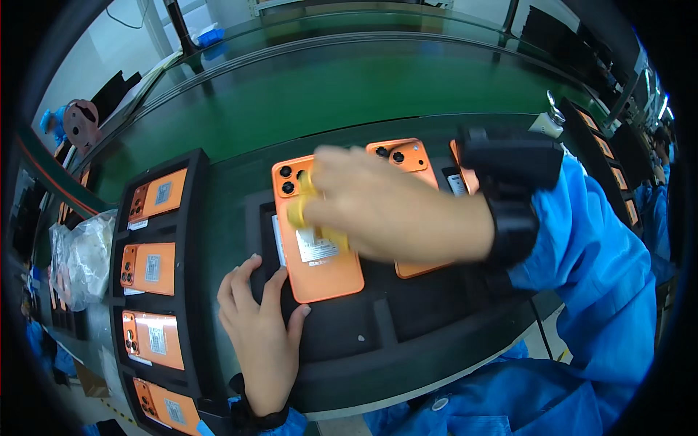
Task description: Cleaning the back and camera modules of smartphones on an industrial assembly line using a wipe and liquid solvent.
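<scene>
An orange phone (329, 280) lies back up in a black foam tray (349, 341) in front of me, with a white label on its back. My right hand (363, 200) is over its upper half, fingers curled and slightly blurred. Soft yellow material (297, 214) shows at those fingertips; whether it is a cloth or finger covers I cannot tell. My left hand (262, 327) rests with fingers spread at the tray's left side, next to the phone's lower left edge. Partly behind my right forearm lies a second orange phone (411, 156).
On the left, a black tray (190, 276) holds several orange phones (156, 270). A clear plastic bag (83, 254) lies beyond it. Part of a third phone (465, 178) shows by my right wrist. A white pump bottle (547, 123) stands at the back right, before a green conveyor belt (349, 91).
</scene>
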The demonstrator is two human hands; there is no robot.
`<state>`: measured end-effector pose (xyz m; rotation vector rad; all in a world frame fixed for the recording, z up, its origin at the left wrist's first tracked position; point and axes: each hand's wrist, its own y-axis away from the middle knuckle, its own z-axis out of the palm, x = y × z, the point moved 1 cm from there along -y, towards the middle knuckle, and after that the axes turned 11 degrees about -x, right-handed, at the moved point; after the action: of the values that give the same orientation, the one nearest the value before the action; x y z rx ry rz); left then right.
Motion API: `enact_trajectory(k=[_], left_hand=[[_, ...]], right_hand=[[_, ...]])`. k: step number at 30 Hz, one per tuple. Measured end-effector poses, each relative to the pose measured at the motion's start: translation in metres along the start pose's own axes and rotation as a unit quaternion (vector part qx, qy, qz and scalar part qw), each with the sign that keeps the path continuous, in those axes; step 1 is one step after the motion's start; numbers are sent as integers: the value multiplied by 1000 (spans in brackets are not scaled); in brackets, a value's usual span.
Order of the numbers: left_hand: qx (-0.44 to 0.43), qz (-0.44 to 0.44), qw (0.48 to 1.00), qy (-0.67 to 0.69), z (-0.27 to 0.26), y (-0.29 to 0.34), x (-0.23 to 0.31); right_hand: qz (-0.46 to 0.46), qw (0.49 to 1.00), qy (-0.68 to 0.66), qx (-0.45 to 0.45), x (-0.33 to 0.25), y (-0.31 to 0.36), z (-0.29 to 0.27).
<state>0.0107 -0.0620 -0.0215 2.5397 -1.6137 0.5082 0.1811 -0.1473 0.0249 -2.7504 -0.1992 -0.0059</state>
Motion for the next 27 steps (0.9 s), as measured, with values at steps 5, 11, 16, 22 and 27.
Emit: enact_trajectory(k=[5, 11, 16, 22, 27], left_hand=[[-10, 18, 1000, 5, -3, 1, -2], [6, -13, 998, 59, -10, 3, -8], [49, -22, 994, 97, -17, 6, -14], [68, -12, 992, 109, -15, 3, -14], [66, -13, 991, 115, -17, 3, -13]], right_hand=[[-64, 992, -35, -105, 32, -31, 22], [-91, 984, -61, -141, 34, -38, 39], [-187, 971, -64, -134, 25, -39, 44], [-243, 955, -59, -160, 3, -32, 42], [-241, 952, -122, -147, -11, -19, 47]])
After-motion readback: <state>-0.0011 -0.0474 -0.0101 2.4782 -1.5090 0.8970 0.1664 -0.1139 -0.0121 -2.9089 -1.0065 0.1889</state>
